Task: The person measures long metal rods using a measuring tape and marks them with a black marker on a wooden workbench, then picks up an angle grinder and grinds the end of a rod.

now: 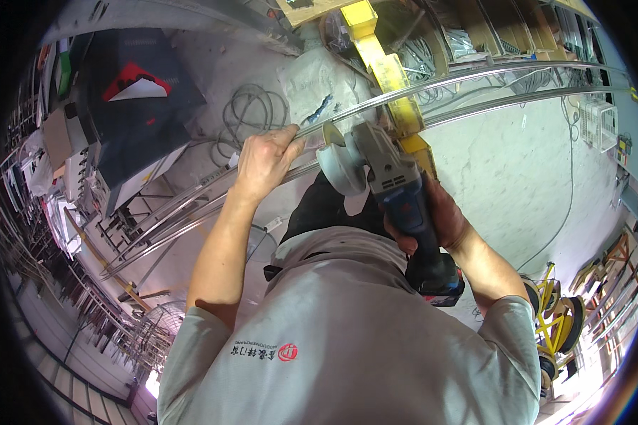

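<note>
My right hand (448, 216) is wrapped round the body of a cordless angle grinder (407, 205), dark blue and grey with a battery at its lower end. The grinder's pale guard (342, 170) and disc (329, 133) sit close to a long, shiny metal tube (354, 108); whether the disc touches it I cannot tell. Just left of the disc, my left hand (266, 163) grips that tube, fingers curled over it. A second metal tube (503, 108) runs alongside, nearer to me. Both cross a yellow metal support (397, 81).
A dark cabinet (138, 106) stands at left, near a coiled grey hose (255, 110) on the floor. A white crate (599, 126) is at far right. Yellow-framed reels (560, 319) stand at lower right. Racks of long metal stock (64, 283) line the left side.
</note>
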`<action>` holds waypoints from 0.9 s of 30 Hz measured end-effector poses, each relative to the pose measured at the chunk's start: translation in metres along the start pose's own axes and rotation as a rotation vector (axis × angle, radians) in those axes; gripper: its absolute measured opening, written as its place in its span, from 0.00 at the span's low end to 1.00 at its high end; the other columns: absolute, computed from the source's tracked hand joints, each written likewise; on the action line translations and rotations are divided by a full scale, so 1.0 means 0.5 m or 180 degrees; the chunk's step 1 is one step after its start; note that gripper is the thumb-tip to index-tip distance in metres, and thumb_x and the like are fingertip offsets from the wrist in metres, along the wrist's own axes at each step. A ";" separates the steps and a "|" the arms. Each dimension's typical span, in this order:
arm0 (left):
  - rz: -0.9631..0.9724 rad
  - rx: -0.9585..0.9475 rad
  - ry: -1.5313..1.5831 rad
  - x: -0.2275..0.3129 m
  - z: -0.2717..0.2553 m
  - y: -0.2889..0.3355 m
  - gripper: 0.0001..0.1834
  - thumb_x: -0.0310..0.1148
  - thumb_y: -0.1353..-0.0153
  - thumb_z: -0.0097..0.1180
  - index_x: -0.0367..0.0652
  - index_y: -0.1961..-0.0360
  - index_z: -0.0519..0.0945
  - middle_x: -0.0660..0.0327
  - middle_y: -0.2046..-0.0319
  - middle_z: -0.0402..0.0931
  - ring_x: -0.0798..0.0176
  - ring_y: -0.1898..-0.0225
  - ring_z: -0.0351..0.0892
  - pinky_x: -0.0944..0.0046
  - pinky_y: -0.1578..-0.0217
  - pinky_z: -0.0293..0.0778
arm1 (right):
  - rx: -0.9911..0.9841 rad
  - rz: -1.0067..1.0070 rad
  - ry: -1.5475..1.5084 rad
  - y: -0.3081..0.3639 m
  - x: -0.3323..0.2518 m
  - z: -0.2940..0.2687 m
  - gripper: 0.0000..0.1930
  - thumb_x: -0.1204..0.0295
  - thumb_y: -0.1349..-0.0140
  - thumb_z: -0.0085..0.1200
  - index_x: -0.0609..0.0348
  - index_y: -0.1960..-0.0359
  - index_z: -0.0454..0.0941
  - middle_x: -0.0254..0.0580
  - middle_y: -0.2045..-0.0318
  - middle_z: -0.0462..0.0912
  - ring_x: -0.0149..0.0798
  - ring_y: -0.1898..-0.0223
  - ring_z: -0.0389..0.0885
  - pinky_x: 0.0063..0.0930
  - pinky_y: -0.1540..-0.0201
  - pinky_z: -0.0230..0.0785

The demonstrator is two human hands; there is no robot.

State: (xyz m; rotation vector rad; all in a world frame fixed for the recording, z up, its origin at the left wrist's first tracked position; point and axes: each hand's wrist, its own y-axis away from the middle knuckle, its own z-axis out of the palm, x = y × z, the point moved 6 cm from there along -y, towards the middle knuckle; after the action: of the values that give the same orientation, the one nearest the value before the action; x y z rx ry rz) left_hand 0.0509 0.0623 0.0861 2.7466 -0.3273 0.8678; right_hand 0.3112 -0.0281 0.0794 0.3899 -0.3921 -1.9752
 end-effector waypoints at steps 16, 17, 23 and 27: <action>-0.0165 -0.0054 0.0079 -0.016 0.009 0.005 0.17 0.38 0.37 0.62 0.35 0.54 0.84 0.46 0.67 0.83 0.41 0.66 0.83 0.51 0.66 0.78 | -0.0102 -0.0141 -0.0147 -0.011 0.016 -0.007 0.42 0.30 0.34 0.39 0.63 0.44 0.71 0.56 0.73 0.79 0.41 0.86 0.73 0.34 0.84 0.70; -0.0149 -0.0038 0.0068 -0.016 0.008 0.005 0.17 0.38 0.37 0.63 0.34 0.55 0.84 0.45 0.67 0.83 0.41 0.66 0.83 0.51 0.65 0.78 | -0.0106 -0.0142 -0.0174 -0.012 0.018 -0.009 0.42 0.30 0.34 0.39 0.63 0.44 0.70 0.56 0.73 0.79 0.41 0.86 0.73 0.34 0.84 0.70; -0.0158 -0.0045 0.0083 -0.015 0.009 0.004 0.17 0.37 0.38 0.63 0.33 0.55 0.84 0.43 0.64 0.83 0.41 0.63 0.84 0.53 0.63 0.80 | -0.0184 -0.0207 -0.0251 -0.013 0.022 -0.007 0.42 0.31 0.34 0.40 0.62 0.43 0.71 0.58 0.73 0.79 0.42 0.86 0.73 0.34 0.84 0.70; -0.0169 -0.0051 0.0126 -0.011 0.006 0.005 0.17 0.37 0.38 0.64 0.33 0.56 0.84 0.43 0.65 0.83 0.41 0.64 0.85 0.53 0.64 0.80 | -0.0052 -0.0170 -0.0315 -0.011 0.024 -0.009 0.41 0.31 0.34 0.41 0.62 0.44 0.71 0.59 0.74 0.79 0.42 0.87 0.73 0.34 0.83 0.70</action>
State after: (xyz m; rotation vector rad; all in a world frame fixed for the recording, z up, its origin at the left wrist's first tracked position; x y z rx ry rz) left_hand 0.0472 0.0601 0.0808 2.7063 -0.2515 0.9007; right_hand 0.3039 -0.0371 0.0717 0.2956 -0.4320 -2.0539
